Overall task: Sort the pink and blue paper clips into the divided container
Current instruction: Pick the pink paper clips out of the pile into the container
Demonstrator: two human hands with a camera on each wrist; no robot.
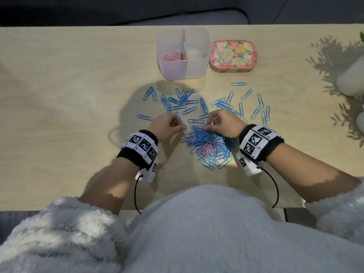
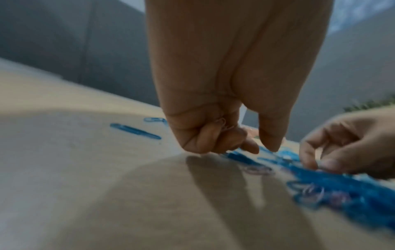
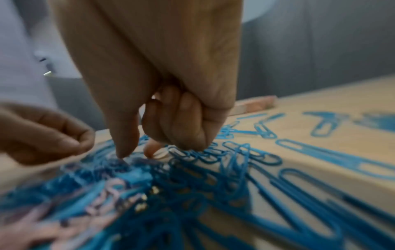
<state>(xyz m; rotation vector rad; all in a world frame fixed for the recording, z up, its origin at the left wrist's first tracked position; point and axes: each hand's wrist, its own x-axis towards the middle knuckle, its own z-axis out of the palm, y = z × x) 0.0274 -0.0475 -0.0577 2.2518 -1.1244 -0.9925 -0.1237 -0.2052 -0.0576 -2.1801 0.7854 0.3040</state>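
A clear divided container (image 1: 184, 72) stands at the back of the table, with pink clips (image 1: 171, 56) in its left compartment. A tangled pile of blue and pink clips (image 1: 208, 145) lies between my hands, and loose blue clips (image 1: 185, 101) are spread behind it. My left hand (image 1: 182, 127) is at the pile's left edge, its curled fingers holding pink clips (image 2: 222, 123) against the palm. My right hand (image 1: 207, 126) has its thumb and forefinger down on the pile's far edge, pinching at a pale clip (image 3: 160, 154); its other fingers are curled.
A floral tin (image 1: 233, 56) sits right of the container. White vases (image 1: 352, 75) with green sprigs stand at the table's right edge. More blue clips (image 1: 260, 109) lie scattered to the right. My fluffy white sleeves hang over the near edge.
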